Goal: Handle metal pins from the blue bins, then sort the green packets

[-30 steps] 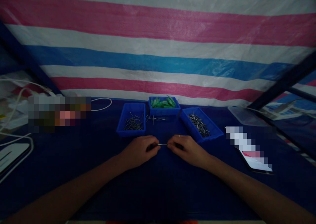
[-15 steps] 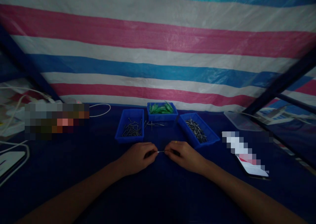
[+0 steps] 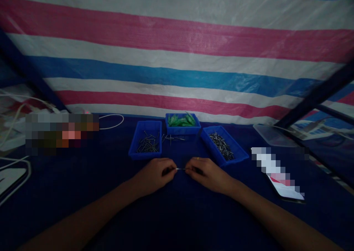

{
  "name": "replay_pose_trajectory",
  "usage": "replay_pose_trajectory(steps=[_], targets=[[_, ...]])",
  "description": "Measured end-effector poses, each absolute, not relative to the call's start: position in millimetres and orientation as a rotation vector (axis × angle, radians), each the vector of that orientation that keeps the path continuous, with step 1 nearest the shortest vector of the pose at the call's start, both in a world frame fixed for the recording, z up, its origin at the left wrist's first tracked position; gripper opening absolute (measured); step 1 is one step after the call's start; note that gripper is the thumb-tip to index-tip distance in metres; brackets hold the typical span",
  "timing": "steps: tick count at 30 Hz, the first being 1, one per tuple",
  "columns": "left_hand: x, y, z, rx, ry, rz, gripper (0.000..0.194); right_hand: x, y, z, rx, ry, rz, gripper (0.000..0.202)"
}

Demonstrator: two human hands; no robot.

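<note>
Between my two hands, level over the dark blue table, runs a thin metal pin [image 3: 180, 169]. My left hand [image 3: 158, 175] pinches its left end with thumb and forefinger. Opposite, my right hand [image 3: 206, 173], a ring on one finger, pinches the right end. The fingertips hide both ends. Just beyond my left hand stands a blue bin [image 3: 132, 147] of long thin metal pins [image 3: 149, 144]. A second blue bin [image 3: 240, 153], beyond my right hand, holds shorter, thicker metal pieces [image 3: 221, 146]. Several loose pins [image 3: 174, 138] lie between the bins.
At the back, a small blue bin [image 3: 183, 132] holds green pieces [image 3: 181, 120]. A phone [image 3: 289, 192] lies right of my right forearm. White cables [image 3: 110, 116] and a pixelated patch of items occupy the left. A striped sheet [image 3: 177, 37] hangs behind the table.
Both hands keep their pinch on the pin, with almost no movement. The view has shifted slightly; the bins stay in place.
</note>
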State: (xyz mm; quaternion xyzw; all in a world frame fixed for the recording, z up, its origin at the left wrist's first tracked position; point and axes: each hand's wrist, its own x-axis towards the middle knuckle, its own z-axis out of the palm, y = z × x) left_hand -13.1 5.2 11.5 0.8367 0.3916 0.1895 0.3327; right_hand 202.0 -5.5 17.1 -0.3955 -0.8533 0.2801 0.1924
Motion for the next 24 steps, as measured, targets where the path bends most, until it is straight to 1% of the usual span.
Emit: replay_pose_trajectory(steps=[6, 11, 20, 24], targets=[[-12.6, 5.7, 11.9, 2.153, 1.103, 0.494, 0.013, 202.5, -5.6, 17.9, -1.118, -2.395, 0.808, 0.012], [-12.9, 5.9, 11.3, 2.15, 1.099, 0.494, 0.013, 202.2, -5.9, 17.8, -1.12, -2.391, 0.784, 0.012], [-13.1, 4.0, 16.0, 2.165, 1.032, 0.484, 0.018, 202.6, -5.7, 16.6, -1.159, -2.338, 0.787, 0.011], [-13.0, 4.8, 13.8, 2.164, 1.045, 0.485, 0.016, 202.1, -6.5, 16.9, -1.171, -2.328, 0.824, 0.009]])
